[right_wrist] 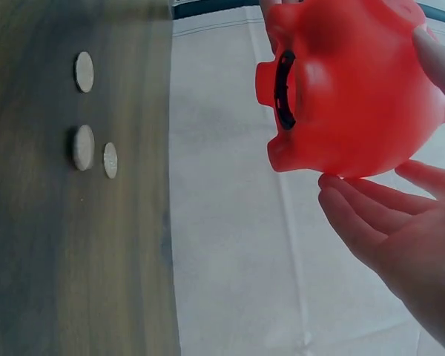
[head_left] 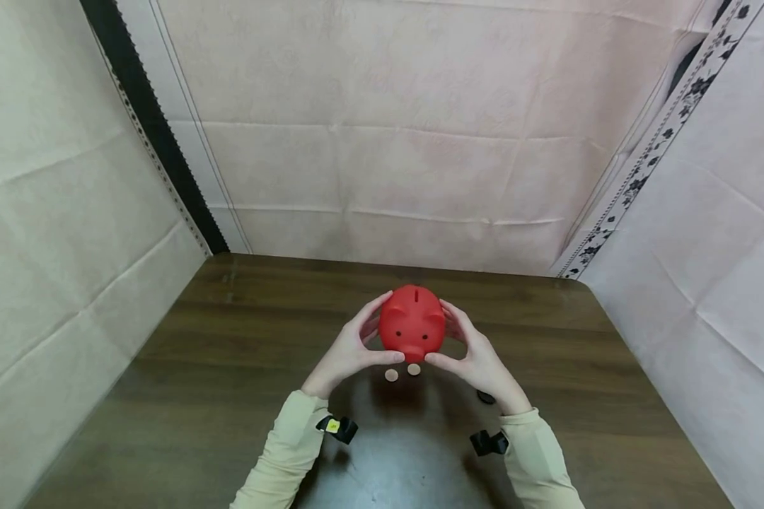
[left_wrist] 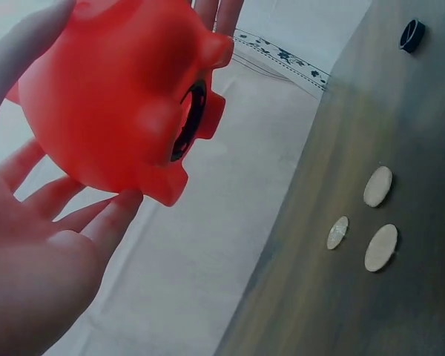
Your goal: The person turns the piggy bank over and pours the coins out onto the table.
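A red piggy bank point(head_left: 412, 319) with a coin slot on top and two dark eyes is held up off the table between both hands. My left hand point(head_left: 350, 351) grips its left side, thumb near the snout and fingers around behind. On the other side my right hand point(head_left: 477, 357) holds it in the same way. The wrist views show the underside, with short feet and a round black-rimmed opening point(left_wrist: 189, 120). Below it, three coins lie on the table, among them a larger coin point(left_wrist: 381, 248) and a smaller coin point(right_wrist: 110, 160).
A round black cap point(head_left: 486, 397) lies on the table, partly behind the right wrist; it shows better as the black plug point(left_wrist: 412, 35) in the left wrist view. The brown wooden table point(head_left: 229, 396) is bordered by pale cloth walls point(head_left: 382, 177) at the back and sides.
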Demonstrator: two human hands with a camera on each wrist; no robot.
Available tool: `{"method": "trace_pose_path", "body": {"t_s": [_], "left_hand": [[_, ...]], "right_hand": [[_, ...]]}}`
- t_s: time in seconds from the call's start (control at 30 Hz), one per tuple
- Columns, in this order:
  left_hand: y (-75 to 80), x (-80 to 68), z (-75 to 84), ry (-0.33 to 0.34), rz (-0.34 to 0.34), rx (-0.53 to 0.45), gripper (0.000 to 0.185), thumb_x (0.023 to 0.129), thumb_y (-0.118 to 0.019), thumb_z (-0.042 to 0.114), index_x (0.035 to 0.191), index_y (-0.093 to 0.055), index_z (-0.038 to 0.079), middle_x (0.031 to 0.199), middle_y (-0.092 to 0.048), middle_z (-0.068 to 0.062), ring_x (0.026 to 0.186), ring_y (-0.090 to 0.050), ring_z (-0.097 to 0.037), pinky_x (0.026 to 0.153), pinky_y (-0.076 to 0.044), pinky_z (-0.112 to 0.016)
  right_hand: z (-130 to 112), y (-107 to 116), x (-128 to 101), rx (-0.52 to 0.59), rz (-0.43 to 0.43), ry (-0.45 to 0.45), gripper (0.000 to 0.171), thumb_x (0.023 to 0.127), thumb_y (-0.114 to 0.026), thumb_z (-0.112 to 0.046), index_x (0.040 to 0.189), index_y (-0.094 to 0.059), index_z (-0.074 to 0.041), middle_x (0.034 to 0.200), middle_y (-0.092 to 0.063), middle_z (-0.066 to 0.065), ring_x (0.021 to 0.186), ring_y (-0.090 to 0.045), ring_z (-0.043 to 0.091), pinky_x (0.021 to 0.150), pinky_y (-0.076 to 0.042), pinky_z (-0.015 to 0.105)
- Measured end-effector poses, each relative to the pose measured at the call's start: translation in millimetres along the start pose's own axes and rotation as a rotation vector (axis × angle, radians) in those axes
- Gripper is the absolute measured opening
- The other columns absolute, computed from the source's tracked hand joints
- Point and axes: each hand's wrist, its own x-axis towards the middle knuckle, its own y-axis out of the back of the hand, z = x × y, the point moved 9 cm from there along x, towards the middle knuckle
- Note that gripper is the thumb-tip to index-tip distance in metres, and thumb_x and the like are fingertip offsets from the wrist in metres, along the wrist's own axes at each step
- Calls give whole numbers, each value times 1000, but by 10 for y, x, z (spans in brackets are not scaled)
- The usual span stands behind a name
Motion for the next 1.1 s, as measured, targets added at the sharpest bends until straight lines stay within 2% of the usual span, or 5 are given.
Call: {"method": "trace_pose_path", "body": {"t_s": [0.37, 0.6, 0.73, 0.87, 1.1], "left_hand": [[-3, -69, -225, 73, 17, -89, 89, 75, -82, 16, 145, -33, 41, 152, -36, 5, 140, -41, -27, 111, -39, -51], [141, -93, -270, 90, 99, -118, 83, 74, -83, 17, 142, -38, 33, 148, -41, 3, 140, -42, -26, 109, -42, -46], [213, -96, -299, 83, 111, -99, 82, 75, -83, 17, 143, -39, 30, 148, -43, 1, 140, -41, -25, 112, -38, -49], [287, -99, -340, 81, 156, -76, 84, 74, -84, 21, 144, -38, 30, 150, -42, 1, 140, -41, -25, 113, -38, -47], [364, -136, -492, 145, 188, -20, 89, 70, -87, 29, 144, -37, 32, 152, -41, 4, 139, -43, -25, 111, -40, -44]], "right_hand": [[132, -204, -22, 47, -49, -32, 96, 79, -80, -19, 154, -19, -20, 146, -44, 9, 128, -49, 31, 100, -50, 45], [172, -355, 49, 193, -37, 24, 95, 81, -76, -7, 154, -17, -20, 150, -38, 13, 129, -52, 35, 101, -50, 34], [219, -409, 97, 250, -72, 27, 90, 84, -72, -4, 154, -18, -17, 152, -36, 17, 130, -51, 38, 99, -52, 40], [224, -413, 212, 214, -99, 8, 85, 85, -72, -5, 153, -22, -16, 151, -38, 19, 127, -53, 41, 97, -50, 52], [257, -493, 327, 139, -141, -2, 80, 86, -72, -7, 152, -27, -10, 146, -45, 21, 121, -58, 40, 98, -49, 54]]}}
